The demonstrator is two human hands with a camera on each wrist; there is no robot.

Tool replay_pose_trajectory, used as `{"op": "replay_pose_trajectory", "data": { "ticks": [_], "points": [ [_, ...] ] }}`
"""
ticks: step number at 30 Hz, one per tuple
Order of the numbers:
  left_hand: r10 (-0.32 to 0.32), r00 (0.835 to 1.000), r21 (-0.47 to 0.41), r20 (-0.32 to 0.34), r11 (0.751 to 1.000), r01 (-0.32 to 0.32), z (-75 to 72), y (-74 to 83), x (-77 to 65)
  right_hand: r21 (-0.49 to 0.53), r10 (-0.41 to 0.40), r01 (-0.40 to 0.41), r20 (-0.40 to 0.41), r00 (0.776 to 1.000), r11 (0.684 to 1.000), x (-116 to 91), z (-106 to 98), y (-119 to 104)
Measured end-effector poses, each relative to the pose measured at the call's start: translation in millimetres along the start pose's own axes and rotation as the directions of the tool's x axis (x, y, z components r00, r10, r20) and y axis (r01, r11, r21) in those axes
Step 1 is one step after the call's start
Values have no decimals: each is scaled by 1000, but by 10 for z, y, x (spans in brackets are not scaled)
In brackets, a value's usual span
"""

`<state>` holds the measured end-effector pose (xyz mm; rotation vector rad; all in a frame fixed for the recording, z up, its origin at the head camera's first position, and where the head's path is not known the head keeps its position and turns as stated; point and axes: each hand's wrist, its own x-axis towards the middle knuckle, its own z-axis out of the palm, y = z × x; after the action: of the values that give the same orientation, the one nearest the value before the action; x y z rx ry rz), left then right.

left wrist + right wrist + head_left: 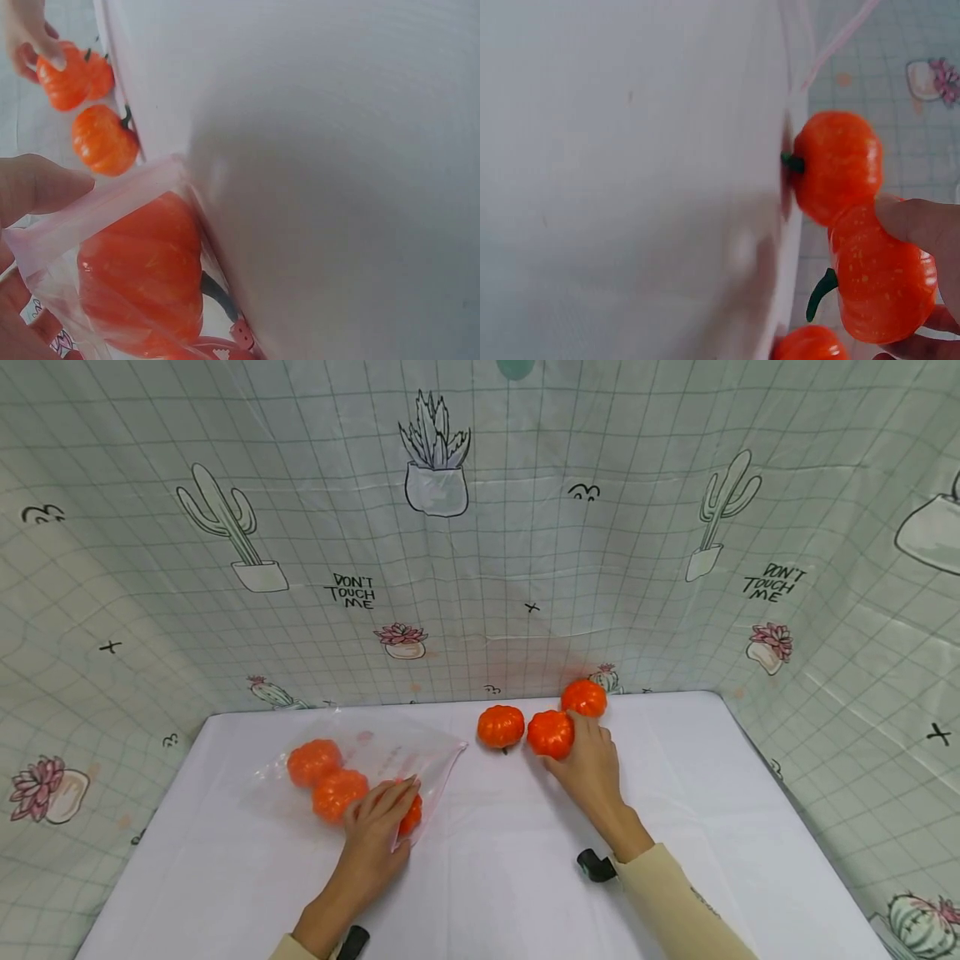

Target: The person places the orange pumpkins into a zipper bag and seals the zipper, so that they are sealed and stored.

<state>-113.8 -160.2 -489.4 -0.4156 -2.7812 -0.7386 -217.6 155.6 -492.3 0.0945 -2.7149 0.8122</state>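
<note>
My right hand (588, 768) grips a small orange pumpkin (550, 734) with a green stem, thumb on one side and fingers on the other. In the right wrist view this pumpkin (881, 277) looks raised off the table. Two more pumpkins stand close to it, one (501, 727) to its left and one (583, 697) behind. At the left my left hand (375, 835) holds the pink-edged mouth of a clear plastic zip bag (450, 768). Inside the bag lie three pumpkins; the nearest (142, 277) sits just inside the mouth, partly hidden by the hand in the head view.
A white cloth covers the table (510, 877). Directly behind its back edge hangs a grid-patterned curtain (480, 552) with cactus drawings, which also runs along both sides. Black wrist devices (596, 865) show by each sleeve.
</note>
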Motion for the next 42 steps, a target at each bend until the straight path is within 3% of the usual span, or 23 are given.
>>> {"op": "replay_pose_trajectory", "data": {
  "ticks": [7, 18, 27, 37, 42],
  "points": [
    [-10, 1000, 3, 3, 1000, 10, -14, 1, 0, 76, -75, 75, 3, 997, 994, -254, -40, -265],
    [6, 1000, 2, -12, 1000, -5, -4, -22, -19, 199, -172, 145, 127, 977, 969, -576, 244, -719],
    [67, 995, -2, -79, 998, -68, 18, -58, -25, 228, -228, 193, 137, 964, 954, -604, 486, -1000],
    [60, 995, -8, -84, 998, -61, 10, -36, -19, 187, -214, 186, 140, 967, 964, -546, 640, -1128],
    [45, 997, -15, -69, 999, -47, -5, -17, -17, 118, -208, 193, 132, 969, 974, -497, 689, -1174]
  ]
}}
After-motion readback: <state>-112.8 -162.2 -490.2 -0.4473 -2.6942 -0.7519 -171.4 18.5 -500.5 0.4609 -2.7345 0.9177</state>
